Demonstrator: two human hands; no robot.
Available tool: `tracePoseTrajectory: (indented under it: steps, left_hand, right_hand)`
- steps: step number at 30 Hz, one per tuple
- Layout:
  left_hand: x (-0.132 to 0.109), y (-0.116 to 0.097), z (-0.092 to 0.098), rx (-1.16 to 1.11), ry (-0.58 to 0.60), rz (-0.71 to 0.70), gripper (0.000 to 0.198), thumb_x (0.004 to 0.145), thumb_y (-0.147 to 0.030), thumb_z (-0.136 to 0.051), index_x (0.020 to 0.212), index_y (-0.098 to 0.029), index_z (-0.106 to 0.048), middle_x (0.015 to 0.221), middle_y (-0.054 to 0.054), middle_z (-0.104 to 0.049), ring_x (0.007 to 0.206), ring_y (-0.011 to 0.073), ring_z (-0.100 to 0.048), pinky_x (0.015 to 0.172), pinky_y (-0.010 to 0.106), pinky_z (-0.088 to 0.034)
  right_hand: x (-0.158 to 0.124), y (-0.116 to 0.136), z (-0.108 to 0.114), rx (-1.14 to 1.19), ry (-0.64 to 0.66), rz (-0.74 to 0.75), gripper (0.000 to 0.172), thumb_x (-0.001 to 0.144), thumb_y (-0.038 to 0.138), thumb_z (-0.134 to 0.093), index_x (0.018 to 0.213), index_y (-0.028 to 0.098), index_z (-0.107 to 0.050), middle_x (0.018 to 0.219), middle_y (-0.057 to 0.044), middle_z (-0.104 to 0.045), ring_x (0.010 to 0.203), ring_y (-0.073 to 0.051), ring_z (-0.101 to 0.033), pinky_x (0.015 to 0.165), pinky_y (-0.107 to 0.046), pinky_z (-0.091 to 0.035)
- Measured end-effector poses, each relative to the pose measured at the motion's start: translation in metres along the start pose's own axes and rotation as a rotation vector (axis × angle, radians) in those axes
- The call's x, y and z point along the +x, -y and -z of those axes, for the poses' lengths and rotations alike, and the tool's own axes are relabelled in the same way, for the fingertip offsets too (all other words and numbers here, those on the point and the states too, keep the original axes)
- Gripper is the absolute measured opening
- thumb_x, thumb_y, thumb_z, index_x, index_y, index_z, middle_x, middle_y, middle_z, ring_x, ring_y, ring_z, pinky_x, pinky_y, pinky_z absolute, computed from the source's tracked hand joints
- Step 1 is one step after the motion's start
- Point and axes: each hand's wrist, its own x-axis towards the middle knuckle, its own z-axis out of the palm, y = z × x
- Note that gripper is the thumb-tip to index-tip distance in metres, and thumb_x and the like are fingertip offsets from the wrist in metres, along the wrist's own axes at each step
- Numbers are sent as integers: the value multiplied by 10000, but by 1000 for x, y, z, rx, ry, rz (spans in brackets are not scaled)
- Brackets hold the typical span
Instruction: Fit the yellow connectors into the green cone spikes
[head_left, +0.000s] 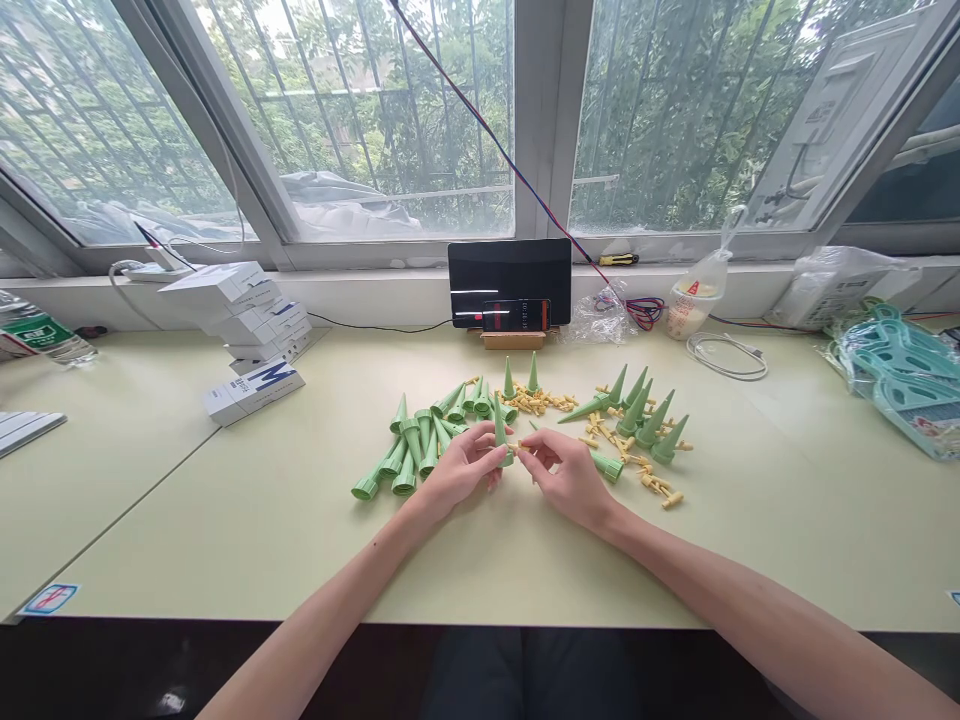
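Note:
My left hand (466,466) is closed around the lower part of a green plant watering spike (500,422), which points upward. Between the fingertips of my right hand (568,478) is a small yellow valve (516,448), pinched against the side of that spike near its base. How deep the valve sits there is hidden. Left of my hands lies a heap of green spikes (409,440) with wide ribbed collars. Yellow valves (529,402) are piled behind my hands. Beyond my right hand, several spikes (636,408) stand upright among scattered valves, and another spike (607,466) lies beside my wrist.
A tablet (510,268) with a phone (517,315) before it leans at the back. White boxes (255,312) are stacked on the left. At the right are a bagged cup (691,302), a coiled white cable (727,357) and bagged turquoise items (896,365).

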Motion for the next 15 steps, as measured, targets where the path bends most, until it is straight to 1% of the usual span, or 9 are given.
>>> tracePoseTrajectory:
  steps: [5,11,15]
  left_hand:
    - [1,1,1,16,7,-5,436,859,-447,-682,1199,-185,-609,970,64,-653,570,75,-539,561,239,-474]
    - [-1,0,2,32,25,-12,438,901,-419,-640,1269,-186,-592,1000,82,-668,630,101,-574,628,268,-509]
    - [-1,1,2,36,29,-15,461,917,-422,-616,1312,-188,-572,1002,85,-669,640,104,-571,629,267,-512]
  right_hand:
    - [1,0,-1,2,8,10,151,928,323,-587,892,185,-637,720,-11,-617,580,-135,-553,539,-263,-453]
    - [1,1,0,8,14,6,135,926,307,-585,893,185,-634,734,-14,-622,578,-133,-548,532,-262,-449]
    - [0,1,0,9,15,8,131,923,306,-589,888,187,-632,729,-10,-617,576,-132,-544,525,-259,-446]
